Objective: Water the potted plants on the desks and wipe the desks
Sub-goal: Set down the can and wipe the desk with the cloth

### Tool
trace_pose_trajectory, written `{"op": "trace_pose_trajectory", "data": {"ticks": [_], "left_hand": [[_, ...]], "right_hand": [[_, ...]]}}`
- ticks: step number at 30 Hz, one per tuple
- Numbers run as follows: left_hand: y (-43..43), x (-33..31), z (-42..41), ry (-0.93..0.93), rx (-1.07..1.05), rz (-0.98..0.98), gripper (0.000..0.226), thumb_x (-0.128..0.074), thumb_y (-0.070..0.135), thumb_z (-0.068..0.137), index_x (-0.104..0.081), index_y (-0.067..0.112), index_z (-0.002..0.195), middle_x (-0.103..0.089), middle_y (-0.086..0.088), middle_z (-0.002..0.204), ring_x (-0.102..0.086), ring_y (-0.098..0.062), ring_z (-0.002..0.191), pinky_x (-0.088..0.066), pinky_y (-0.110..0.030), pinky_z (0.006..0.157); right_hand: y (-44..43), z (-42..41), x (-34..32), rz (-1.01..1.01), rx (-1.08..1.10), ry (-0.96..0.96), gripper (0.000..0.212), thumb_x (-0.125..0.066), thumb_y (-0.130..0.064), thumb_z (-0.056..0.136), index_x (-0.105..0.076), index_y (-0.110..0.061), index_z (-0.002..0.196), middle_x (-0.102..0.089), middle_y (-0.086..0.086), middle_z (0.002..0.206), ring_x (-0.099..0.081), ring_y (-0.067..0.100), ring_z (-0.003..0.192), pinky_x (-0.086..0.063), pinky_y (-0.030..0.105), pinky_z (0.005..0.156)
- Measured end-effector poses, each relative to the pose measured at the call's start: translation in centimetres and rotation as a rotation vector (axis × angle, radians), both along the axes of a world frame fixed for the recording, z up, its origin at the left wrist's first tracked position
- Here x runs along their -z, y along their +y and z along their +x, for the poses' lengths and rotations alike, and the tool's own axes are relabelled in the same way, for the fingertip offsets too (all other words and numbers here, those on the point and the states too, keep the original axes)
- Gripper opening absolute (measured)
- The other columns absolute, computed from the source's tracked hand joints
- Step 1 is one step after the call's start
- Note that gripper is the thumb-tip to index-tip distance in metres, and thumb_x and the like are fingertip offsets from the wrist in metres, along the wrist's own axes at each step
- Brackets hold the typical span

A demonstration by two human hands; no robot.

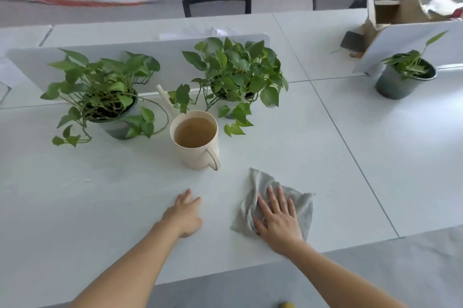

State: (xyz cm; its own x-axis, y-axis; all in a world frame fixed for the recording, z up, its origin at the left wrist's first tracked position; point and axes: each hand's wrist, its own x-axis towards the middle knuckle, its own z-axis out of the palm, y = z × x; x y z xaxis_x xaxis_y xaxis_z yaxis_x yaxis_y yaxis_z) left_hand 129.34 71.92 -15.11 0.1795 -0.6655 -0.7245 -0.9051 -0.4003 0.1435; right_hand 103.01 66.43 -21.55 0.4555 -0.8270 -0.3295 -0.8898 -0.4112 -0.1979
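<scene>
Pressing the crumpled grey cloth [251,203] onto the white bench [100,207] directly under the released, flat right grip [278,218]; resting the released left grip [186,212] alongside, leftward, apart.

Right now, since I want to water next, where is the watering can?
Head view, centre: the watering can stands right of the left potted plant, beyond the left hand.

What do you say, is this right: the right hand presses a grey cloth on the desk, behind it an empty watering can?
Not empty: the head view shows the watering can nearly full of brownish liquid. The right hand does press the grey cloth on the desk.
</scene>
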Motion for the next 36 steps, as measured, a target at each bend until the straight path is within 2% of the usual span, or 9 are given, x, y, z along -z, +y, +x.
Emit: {"op": "trace_pose_trajectory", "data": {"ticks": [2,4,6,8,14,18,21,29,36], "left_hand": [[-0.5,-1.5,0.4,0.053,-0.072,-0.074,0.049,-0.045,0.033,0.097,-0.041,0.015,0.142,-0.033,-0.009,0.153,-0.033,-0.025,0.139,-0.035,-0.032,0.108],[-1.2,-3.2,0.3,0.091,-0.147,-0.204,0.025,-0.049,0.027,0.093,-0.062,0.015,0.111,-0.061,-0.008,0.122,-0.057,-0.026,0.111,-0.049,-0.032,0.091],[-2.4,-5.3,0.2,0.118,-0.192,-0.338,0.016,-0.051,0.02,0.089,-0.06,0.013,0.078,-0.068,-0.01,0.091,-0.064,-0.03,0.087,-0.052,-0.033,0.072],[-4.0,-7.3,0.0,0.163,-0.251,-0.448,0.02,-0.054,0.019,0.087,-0.056,0.01,0.069,-0.065,-0.009,0.074,-0.065,-0.031,0.075,-0.053,-0.037,0.062],[-10.9,-12.4,1.3,0.102,-0.38,-0.743,0.031,-0.061,0.032,0.09,-0.057,0.018,0.063,-0.051,0.008,0.053,-0.049,-0.015,0.059,-0.035,-0.026,0.055],[-16.2,-13.8,2.9,0.043,-0.482,-0.82,0.036,-0.053,0.029,0.095,-0.058,0.01,0.066,-0.057,-0.003,0.059,-0.056,-0.023,0.064,-0.046,-0.034,0.061],[-19.4,-14.0,4.1,0.031,-0.584,-0.83,0.036,-0.05,0.026,0.097,-0.058,0.003,0.07,-0.056,-0.008,0.06,-0.055,-0.028,0.064,-0.043,-0.033,0.059],[-23.8,-13.1,5.6,0.12,-0.762,-0.741,0.023,-0.051,0.017,0.096,-0.068,0.01,0.082,-0.066,-0.008,0.069,-0.058,-0.025,0.061,-0.044,-0.028,0.059],[-26.1,-12.4,6.2,0.128,-0.814,-0.689,0.019,-0.047,0.007,0.094,-0.065,0.01,0.089,-0.068,-0.011,0.081,-0.063,-0.028,0.07,-0.054,-0.037,0.068]], "right_hand": [[-0.7,0.5,-1.4,0.134,0.015,0.027,0.068,-0.035,-0.054,0.099,-0.012,-0.033,0.159,0.009,0.001,0.167,0.026,0.021,0.15,0.007,0.045,0.123],[-1.9,1.6,-3.8,0.176,0.068,-0.006,0.052,-0.043,-0.047,0.098,-0.043,-0.03,0.148,-0.022,-0.001,0.163,-0.006,0.026,0.154,-0.015,0.041,0.121],[-4.2,2.9,-6.3,0.17,0.213,-0.169,0.026,-0.047,-0.033,0.098,-0.069,-0.02,0.092,-0.065,0.001,0.103,-0.056,0.029,0.118,-0.04,0.032,0.091],[-7.6,3.9,-7.9,0.221,0.432,-0.349,0.035,-0.051,-0.02,0.095,-0.058,-0.01,0.063,-0.059,0.007,0.064,-0.059,0.036,0.078,-0.039,0.032,0.065],[-19.9,7.4,-12.4,0.468,0.853,-0.875,0.016,-0.062,-0.006,0.09,-0.07,-0.004,0.077,-0.07,0.012,0.081,-0.064,0.022,0.073,-0.046,0.029,0.064],[-24.5,10.3,-12.9,0.623,0.869,-0.895,0.012,-0.07,-0.02,0.091,-0.067,-0.01,0.096,-0.067,0.006,0.092,-0.057,0.019,0.084,-0.042,0.027,0.065],[-26.0,12.2,-12.4,0.818,0.886,-0.864,0.024,-0.071,-0.036,0.089,-0.062,-0.016,0.098,-0.069,0.002,0.102,-0.06,0.019,0.096,-0.045,0.038,0.09],[-28.0,14.1,-10.6,1.072,1.038,-1.032,0.018,-0.056,-0.026,0.094,-0.066,-0.016,0.107,-0.072,0.001,0.098,-0.066,0.023,0.106,-0.049,0.043,0.099],[-31.0,10.2,-9.6,0.91,1.049,-1.026,0.036,-0.06,-0.041,0.095,-0.068,-0.007,0.106,-0.072,0.017,0.101,-0.069,0.035,0.094,-0.058,0.042,0.071]]}}
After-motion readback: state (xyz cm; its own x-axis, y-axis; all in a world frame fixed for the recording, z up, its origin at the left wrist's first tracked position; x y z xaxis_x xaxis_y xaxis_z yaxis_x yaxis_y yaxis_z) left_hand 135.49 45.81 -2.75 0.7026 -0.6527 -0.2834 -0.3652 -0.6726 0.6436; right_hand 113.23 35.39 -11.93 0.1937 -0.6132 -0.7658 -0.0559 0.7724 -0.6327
